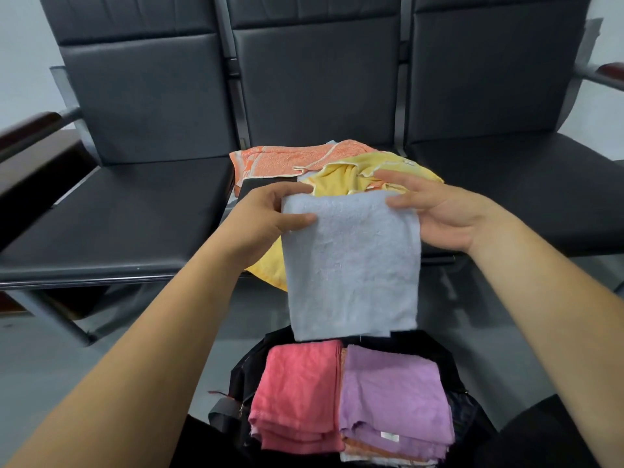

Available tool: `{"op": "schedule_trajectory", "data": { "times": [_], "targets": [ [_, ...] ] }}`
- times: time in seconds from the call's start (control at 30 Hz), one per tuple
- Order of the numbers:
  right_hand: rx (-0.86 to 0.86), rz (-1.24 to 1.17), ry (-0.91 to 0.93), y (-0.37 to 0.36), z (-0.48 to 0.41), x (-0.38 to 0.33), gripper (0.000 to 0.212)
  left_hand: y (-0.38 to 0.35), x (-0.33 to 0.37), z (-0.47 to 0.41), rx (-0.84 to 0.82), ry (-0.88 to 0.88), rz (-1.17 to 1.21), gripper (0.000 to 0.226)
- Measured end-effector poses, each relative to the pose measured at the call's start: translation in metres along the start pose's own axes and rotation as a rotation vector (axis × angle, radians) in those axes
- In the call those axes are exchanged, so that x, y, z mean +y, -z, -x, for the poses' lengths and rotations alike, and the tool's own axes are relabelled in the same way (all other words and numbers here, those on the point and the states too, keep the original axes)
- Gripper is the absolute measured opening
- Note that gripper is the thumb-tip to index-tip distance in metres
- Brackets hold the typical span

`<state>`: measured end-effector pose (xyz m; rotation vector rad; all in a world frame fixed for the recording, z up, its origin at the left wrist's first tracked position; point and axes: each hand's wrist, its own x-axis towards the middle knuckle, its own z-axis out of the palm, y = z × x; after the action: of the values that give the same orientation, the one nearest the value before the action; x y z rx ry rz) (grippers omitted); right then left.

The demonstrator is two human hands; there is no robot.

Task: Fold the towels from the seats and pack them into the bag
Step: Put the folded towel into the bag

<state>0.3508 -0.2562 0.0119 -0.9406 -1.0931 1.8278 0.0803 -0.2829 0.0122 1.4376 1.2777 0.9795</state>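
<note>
Soft, even indoor light seemingly coming from above, moderately bright. Black seats [135,211] catching dull grey sheen. Faint shadows pooling on floor [67,366] beneath. Wide-angle lens bowing straight lines at frame edges, stretching corners. Light blue towel [351,265] looking slightly soft, overall detail smearing mildly.
</note>
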Motion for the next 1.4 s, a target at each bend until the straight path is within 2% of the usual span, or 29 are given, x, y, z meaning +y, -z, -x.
{"op": "schedule_trajectory", "data": {
  "times": [0.07,0.13,0.2,0.3,0.4,0.5,0.57,0.63,0.7,0.73,0.9,1.0,1.13,1.27,1.4],
  "targets": [
    [0.082,0.290,0.044,-0.002,0.001,0.000,0.038,0.002,-0.001,0.001,0.065,-0.062,-0.271,0.031],
    [0.194,0.572,0.126,-0.003,-0.003,0.004,0.024,-0.001,-0.002,0.001,0.088,-0.118,-0.466,0.017],
    [0.222,0.638,0.192,-0.002,-0.007,0.010,0.014,-0.004,-0.002,0.001,0.093,-0.140,-0.528,0.006],
    [0.227,0.629,0.249,0.002,-0.012,0.015,0.019,-0.004,-0.003,-0.002,0.128,-0.146,-0.492,0.005],
    [0.232,0.479,0.227,0.001,-0.014,0.015,0.021,-0.002,-0.004,-0.001,0.166,-0.144,-0.312,0.011],
    [0.265,0.030,0.010,0.000,-0.014,0.012,0.014,-0.003,-0.003,-0.001,0.204,-0.086,-0.053,0.019],
    [0.215,-0.169,-0.099,0.000,-0.013,0.009,0.031,-0.005,-0.002,0.000,0.183,-0.025,0.052,0.027],
    [0.107,-0.211,-0.123,-0.001,-0.009,0.005,0.039,-0.006,-0.002,0.002,0.099,0.010,0.083,0.036],
    [-0.009,-0.081,-0.104,-0.001,-0.005,0.002,0.045,-0.005,-0.003,0.004,0.061,-0.006,-0.042,0.044],
    [-0.014,0.034,-0.089,-0.001,-0.004,0.001,0.048,-0.004,-0.004,0.005,0.072,-0.030,-0.147,0.045],
    [0.156,0.477,0.053,0.000,-0.009,0.015,0.046,0.000,-0.012,0.005,0.138,-0.157,-0.607,0.029],
    [0.272,0.627,0.164,0.003,-0.009,0.020,0.029,0.001,-0.016,0.007,0.152,-0.172,-0.659,0.016],
    [0.384,0.751,0.273,0.000,-0.007,0.024,0.022,0.001,-0.016,0.011,0.176,-0.196,-0.640,0.025],
    [0.301,0.381,0.219,-0.009,-0.008,0.040,0.018,-0.004,-0.019,0.020,0.206,-0.237,-0.383,0.033],
    [0.299,-0.005,0.092,-0.023,-0.019,0.062,0.027,-0.004,-0.038,0.024,0.282,-0.129,-0.337,0.031]
  ]
}}
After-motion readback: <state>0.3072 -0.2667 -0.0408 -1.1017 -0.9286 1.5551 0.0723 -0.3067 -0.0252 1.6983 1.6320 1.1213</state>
